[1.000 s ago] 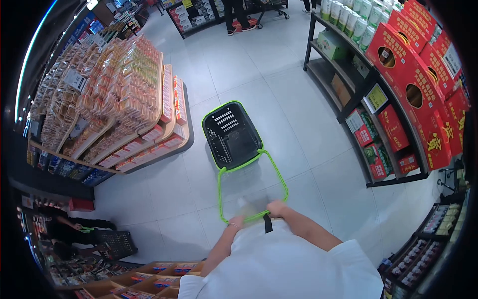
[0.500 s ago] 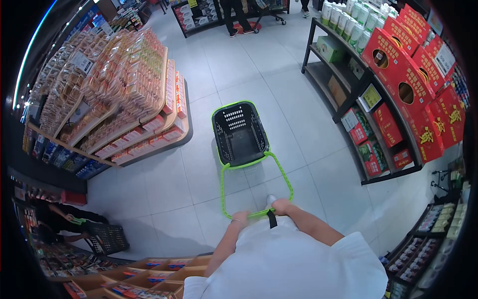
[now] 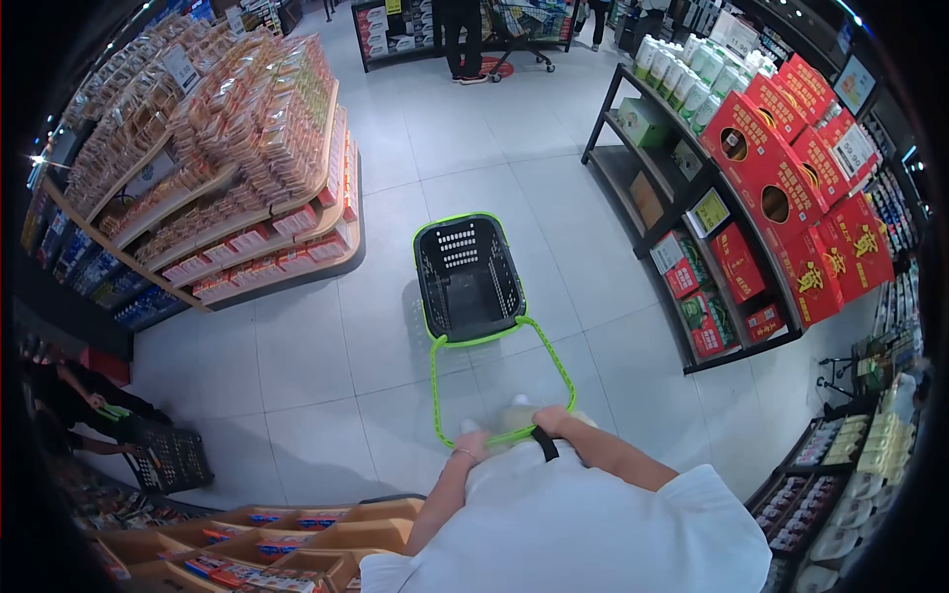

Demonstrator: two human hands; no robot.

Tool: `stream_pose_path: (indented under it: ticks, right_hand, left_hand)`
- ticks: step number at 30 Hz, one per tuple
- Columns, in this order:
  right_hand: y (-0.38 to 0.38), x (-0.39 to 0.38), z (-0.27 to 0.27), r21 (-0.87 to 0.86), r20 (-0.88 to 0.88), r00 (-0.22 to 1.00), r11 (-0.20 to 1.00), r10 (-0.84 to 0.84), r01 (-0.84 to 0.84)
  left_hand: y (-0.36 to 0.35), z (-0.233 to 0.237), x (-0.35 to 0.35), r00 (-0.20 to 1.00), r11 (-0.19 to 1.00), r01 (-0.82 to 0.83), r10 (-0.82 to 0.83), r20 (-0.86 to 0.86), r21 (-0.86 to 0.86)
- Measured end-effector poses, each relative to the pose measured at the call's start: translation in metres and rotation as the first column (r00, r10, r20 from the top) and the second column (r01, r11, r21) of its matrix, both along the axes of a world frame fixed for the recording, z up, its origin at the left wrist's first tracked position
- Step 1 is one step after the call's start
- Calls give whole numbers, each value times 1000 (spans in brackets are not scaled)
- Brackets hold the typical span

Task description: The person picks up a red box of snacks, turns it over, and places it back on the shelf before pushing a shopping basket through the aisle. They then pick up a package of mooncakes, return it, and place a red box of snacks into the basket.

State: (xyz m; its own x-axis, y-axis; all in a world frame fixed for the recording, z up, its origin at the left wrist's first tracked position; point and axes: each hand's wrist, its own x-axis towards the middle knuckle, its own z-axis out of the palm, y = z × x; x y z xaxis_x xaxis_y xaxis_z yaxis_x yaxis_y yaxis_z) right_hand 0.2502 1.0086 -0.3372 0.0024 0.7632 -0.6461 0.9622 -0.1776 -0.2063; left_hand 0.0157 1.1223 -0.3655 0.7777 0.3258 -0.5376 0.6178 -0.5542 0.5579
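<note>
A black shopping basket (image 3: 469, 331) with a green rim is on the tiled floor ahead of me, with nothing visible inside it. Its long green handle (image 3: 569, 374) reaches back to my waist. My left hand (image 3: 472, 447) is wrapped round the left end of the handle's crossbar. Around the right end closes my right hand (image 3: 555, 420). A black strap (image 3: 546, 444) hangs between the hands against my white shirt. The fingers are partly hidden, but both hands appear closed on the bar.
Packaged food fills a curved stand (image 3: 287, 222) at left. Red gift boxes (image 3: 766, 178) and bottles line a dark shelf (image 3: 682, 366) at right. A person with another black basket (image 3: 176, 458) is at lower left. Wooden bins (image 3: 386, 534) lie beside me; a shopping cart (image 3: 519, 40) stands far ahead.
The basket and both hands stay together while the surroundings shift. The left stand, right shelf and other person's basket sit farther left in view. Both my hands still hold the handle.
</note>
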Motion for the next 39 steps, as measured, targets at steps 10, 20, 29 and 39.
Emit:
stream_pose_path:
  ticks: [10,20,29,39]
  right_hand:
    - [-52,8,4,42,-42,999,999,-2,4]
    - [-189,43,-3,83,-84,996,996,28,-21]
    - [-251,34,-2,11,-180,967,983,-179,184]
    - [-253,-26,5,-46,-81,985,987,-155,152]
  left_hand:
    - [-57,33,15,998,998,-47,48,-27,46]
    - [-189,-34,37,1000,996,30,-29,-12,84]
    - [-233,23,57,989,973,102,-77,-123,208]
    - [-239,16,-7,996,970,78,-83,12,229]
